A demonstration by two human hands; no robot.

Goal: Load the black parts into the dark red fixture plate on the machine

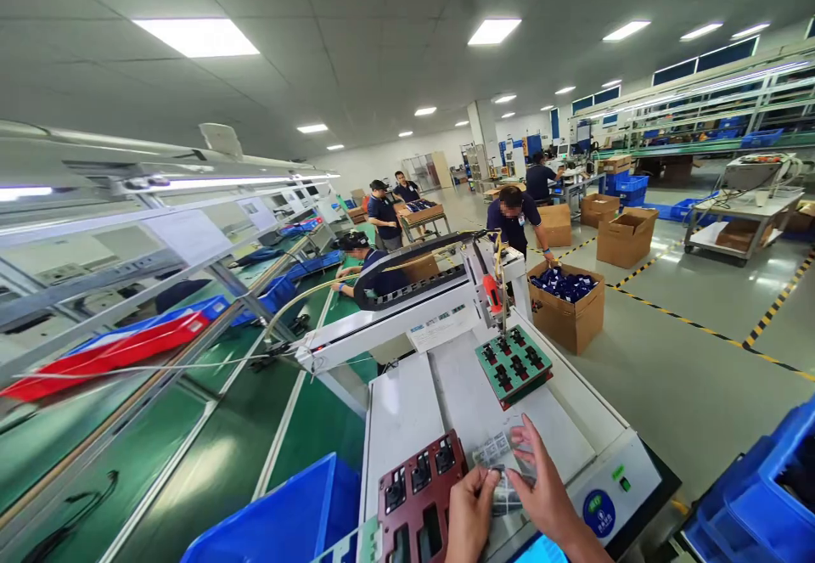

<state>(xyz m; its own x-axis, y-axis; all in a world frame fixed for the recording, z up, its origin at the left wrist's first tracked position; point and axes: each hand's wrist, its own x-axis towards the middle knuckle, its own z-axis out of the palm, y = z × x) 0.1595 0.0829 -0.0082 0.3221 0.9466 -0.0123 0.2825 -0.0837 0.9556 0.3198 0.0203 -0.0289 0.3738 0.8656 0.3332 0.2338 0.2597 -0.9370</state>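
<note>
Both of my hands meet at the bottom centre over a white machine table (560,427). My left hand (469,514) and my right hand (540,478) pinch a small clear plastic bag (500,461) holding grey parts. Just left of them sits a dark red fixture tray (417,495) with black parts in its pockets. Further up the table a green fixture tray (513,363) with several black parts lies under the machine's screwdriver head (492,293).
A blue bin (286,520) stands at the lower left and another blue bin (757,495) at the lower right. Green conveyor benches (210,427) run along the left. An open cardboard box (568,298) of blue packets stands beside a standing person (514,216); other workers are further back.
</note>
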